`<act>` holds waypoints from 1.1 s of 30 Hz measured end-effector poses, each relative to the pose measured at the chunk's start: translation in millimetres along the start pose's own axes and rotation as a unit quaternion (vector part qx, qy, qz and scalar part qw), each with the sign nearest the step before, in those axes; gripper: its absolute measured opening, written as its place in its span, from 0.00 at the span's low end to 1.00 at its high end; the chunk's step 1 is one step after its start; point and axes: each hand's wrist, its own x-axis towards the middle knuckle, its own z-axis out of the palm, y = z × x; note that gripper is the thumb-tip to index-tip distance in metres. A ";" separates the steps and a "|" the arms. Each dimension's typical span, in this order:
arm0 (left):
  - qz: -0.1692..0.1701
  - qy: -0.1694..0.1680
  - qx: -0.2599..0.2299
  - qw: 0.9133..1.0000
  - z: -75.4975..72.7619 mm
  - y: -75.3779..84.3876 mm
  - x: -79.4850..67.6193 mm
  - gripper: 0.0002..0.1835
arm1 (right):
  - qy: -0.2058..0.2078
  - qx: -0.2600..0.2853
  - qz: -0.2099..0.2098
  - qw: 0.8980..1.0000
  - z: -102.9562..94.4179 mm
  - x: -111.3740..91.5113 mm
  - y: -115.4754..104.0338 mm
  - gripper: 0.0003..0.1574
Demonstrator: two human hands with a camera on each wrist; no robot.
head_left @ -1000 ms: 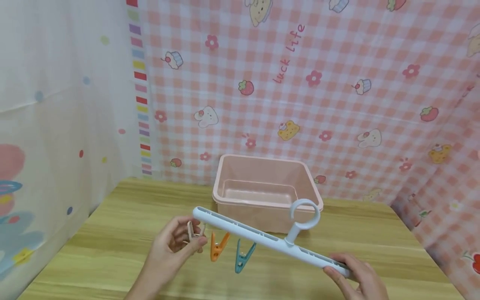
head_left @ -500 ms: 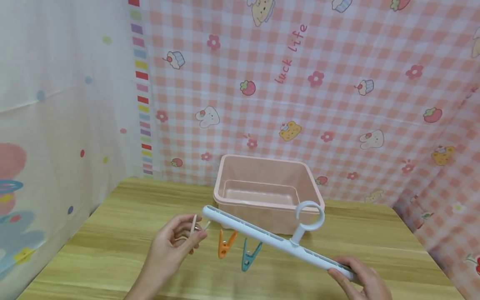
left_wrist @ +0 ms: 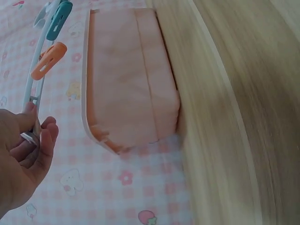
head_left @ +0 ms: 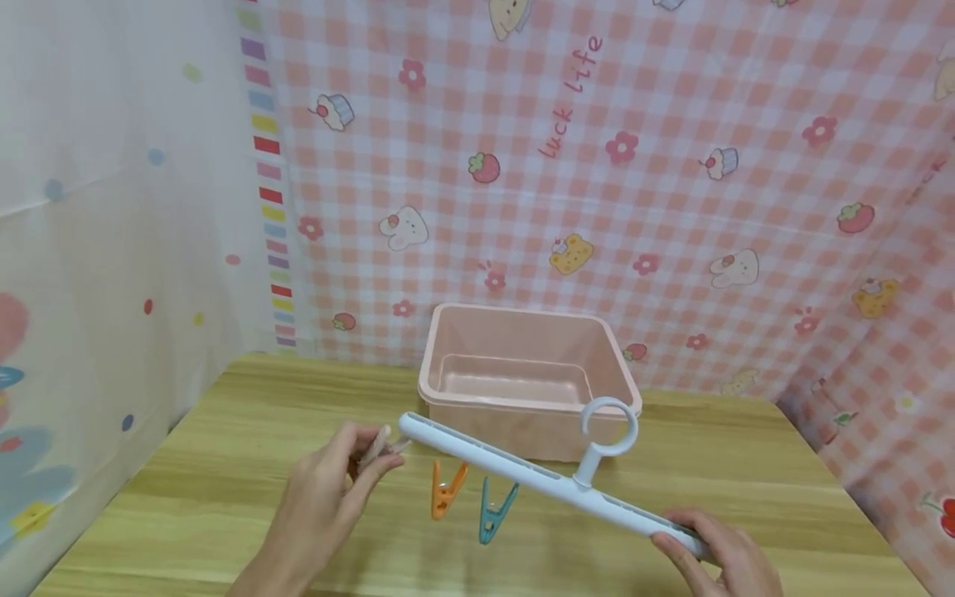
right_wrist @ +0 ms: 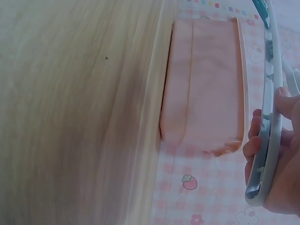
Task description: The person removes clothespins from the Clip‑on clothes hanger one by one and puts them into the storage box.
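Note:
A light blue clothes hanger (head_left: 515,464) with a ring-shaped hook is held slanting above the table, its left end higher. My right hand (head_left: 724,551) grips its right end, thumb in front and fingers behind. From the bar hang an orange clothespin (head_left: 440,502) and a teal clothespin (head_left: 487,524). Between thumb and fingers, my left hand (head_left: 321,489) pinches a pale clothespin (head_left: 375,448) right by the hanger's left end. In the left wrist view the fingers hide most of that pale clothespin (left_wrist: 31,137).
Behind the hanger, a pink plastic bin (head_left: 537,423) stands on the wooden table (head_left: 224,464) near its back edge. A pink checked cloth (head_left: 477,224) hangs behind the table, and a pale dotted cloth (head_left: 119,249) hangs on the left.
The hanger has shifted slightly right, its two clothespins with it. The pale clothespin has tilted over in my left fingers as that hand turned. My right hand keeps its grip.

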 end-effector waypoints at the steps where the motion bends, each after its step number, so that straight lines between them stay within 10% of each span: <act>1: 0.010 0.001 0.010 1.000 -0.2 -0.7 0.0 0.17 | -0.004 -0.003 0.003 1.000 -0.3 -0.1 -0.7 0.12; 13: 0.160 0.053 0.155 0.973 1.4 -4.5 6.3 0.23 | -0.110 -0.029 0.094 0.989 -6.4 2.3 -9.4 0.06; 24: 0.129 0.040 0.076 0.988 1.3 -8.9 5.4 0.22 | -0.051 -0.009 0.037 0.998 -5.4 -0.8 -6.2 0.08; 33: 0.150 0.046 0.107 0.982 2.2 -8.0 6.6 0.21 | -0.052 -0.007 0.038 0.998 -6.4 0.1 -6.4 0.07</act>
